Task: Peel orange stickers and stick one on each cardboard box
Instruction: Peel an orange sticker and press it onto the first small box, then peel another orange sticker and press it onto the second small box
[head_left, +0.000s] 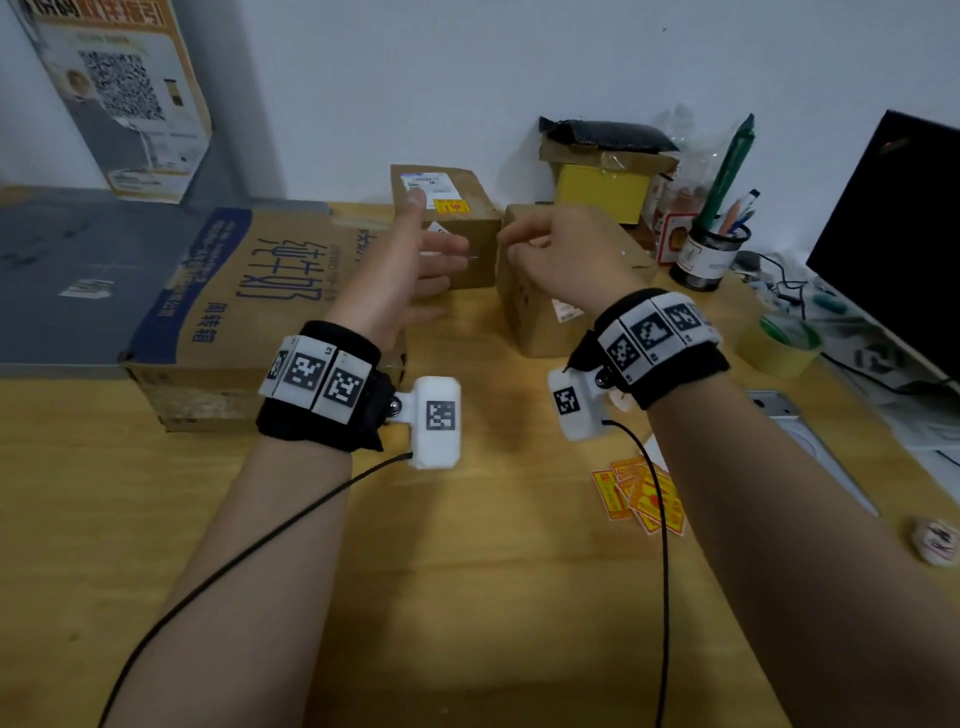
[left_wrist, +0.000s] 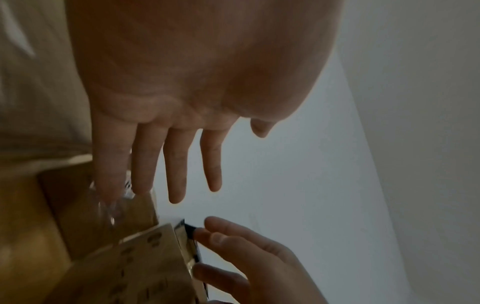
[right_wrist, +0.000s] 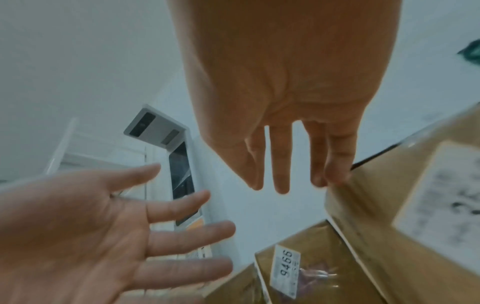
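Both hands hover above the desk in front of two small cardboard boxes, and neither holds anything. My left hand (head_left: 436, 247) is spread with straight fingers before the back box (head_left: 467, 223), which carries an orange sticker (head_left: 451, 206) on top. My right hand (head_left: 519, 244) is relaxed over the nearer right box (head_left: 545, 317), whose visible faces show no orange sticker. In the right wrist view its fingers (right_wrist: 283, 164) hang straight beside that box's edge (right_wrist: 376, 195). A loose pile of orange stickers (head_left: 641, 493) lies on the desk under my right forearm.
A large flattened carton (head_left: 234, 312) lies at the left on a grey board. A yellow box stack (head_left: 602, 182), a pen cup (head_left: 711, 254), a tape roll (head_left: 784, 343), cables and a dark monitor (head_left: 898, 228) crowd the right side. Wrist camera cables trail over the desk.
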